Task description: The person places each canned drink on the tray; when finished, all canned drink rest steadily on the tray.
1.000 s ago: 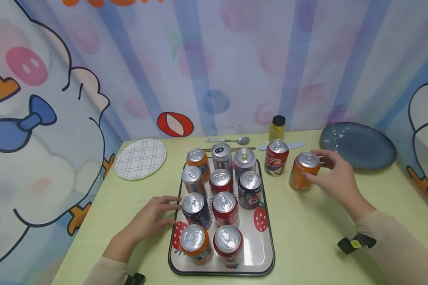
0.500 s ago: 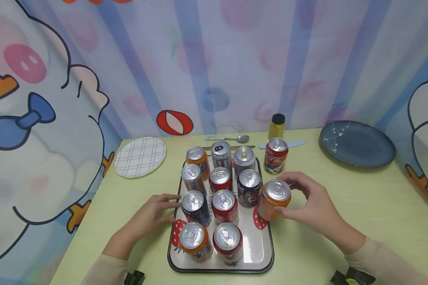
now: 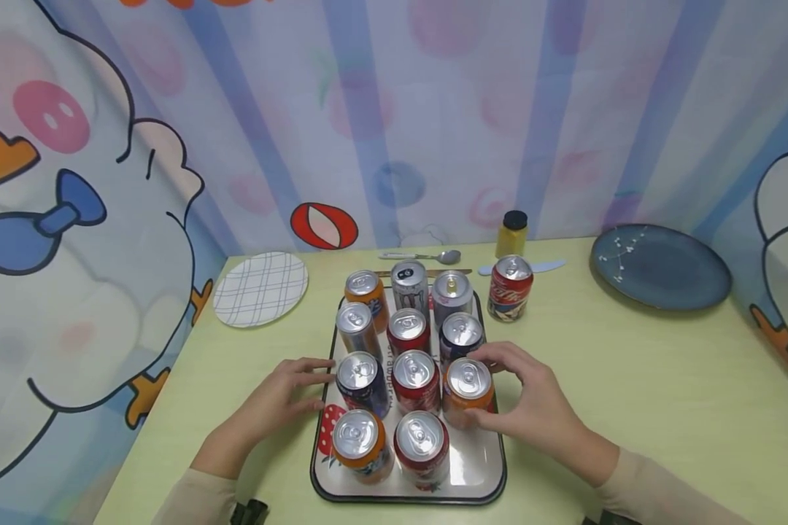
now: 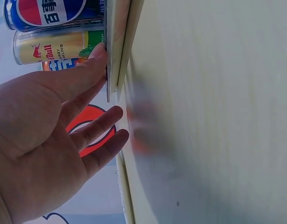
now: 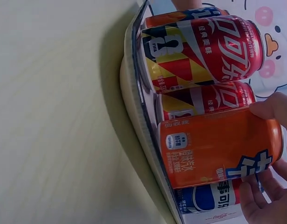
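Note:
My right hand (image 3: 532, 401) grips an orange soda can (image 3: 468, 383) between thumb and fingers at the tray's right side. In the right wrist view this orange can (image 5: 213, 149) stands upright, its base at the tray surface, beside red cola cans (image 5: 204, 51) and a blue Pepsi can (image 5: 204, 198). My left hand (image 3: 279, 397) rests at the left edge of the strawberry-print tray (image 3: 466, 474), near a dark blue can (image 3: 361, 383). The left wrist view has the left hand (image 4: 50, 126) with fingers extended, thumb at the tray edge by a gold Red Bull can (image 4: 55, 46).
Several other cans fill the tray. Behind it lie a spoon (image 3: 448, 257) and a knife. A red cola can (image 3: 509, 289) stands right of the tray, near a yellow jar (image 3: 511, 237) and pale blue knife (image 3: 545, 267). Plates: checked white (image 3: 260, 290), dark blue (image 3: 663, 270).
My right hand has carried the orange soda can leftward and nearer, from the table at right to the tray's right side. The left hand has stayed at the tray's left edge.

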Demonstrator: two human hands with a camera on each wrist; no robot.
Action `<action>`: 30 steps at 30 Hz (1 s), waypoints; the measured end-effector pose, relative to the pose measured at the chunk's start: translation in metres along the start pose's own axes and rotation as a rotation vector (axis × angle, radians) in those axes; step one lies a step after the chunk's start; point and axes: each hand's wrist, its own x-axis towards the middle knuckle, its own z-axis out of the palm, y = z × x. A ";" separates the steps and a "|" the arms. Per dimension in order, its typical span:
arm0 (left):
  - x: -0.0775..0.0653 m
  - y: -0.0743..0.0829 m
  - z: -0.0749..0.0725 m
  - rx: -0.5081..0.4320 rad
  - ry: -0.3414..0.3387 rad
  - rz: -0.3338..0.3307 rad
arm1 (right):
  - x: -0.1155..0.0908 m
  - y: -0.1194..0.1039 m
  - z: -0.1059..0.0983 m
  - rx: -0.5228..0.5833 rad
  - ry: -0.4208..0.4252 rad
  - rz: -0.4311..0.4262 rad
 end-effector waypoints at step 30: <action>0.000 0.002 -0.001 -0.002 0.000 0.003 | 0.090 0.083 -0.063 -0.190 0.198 0.214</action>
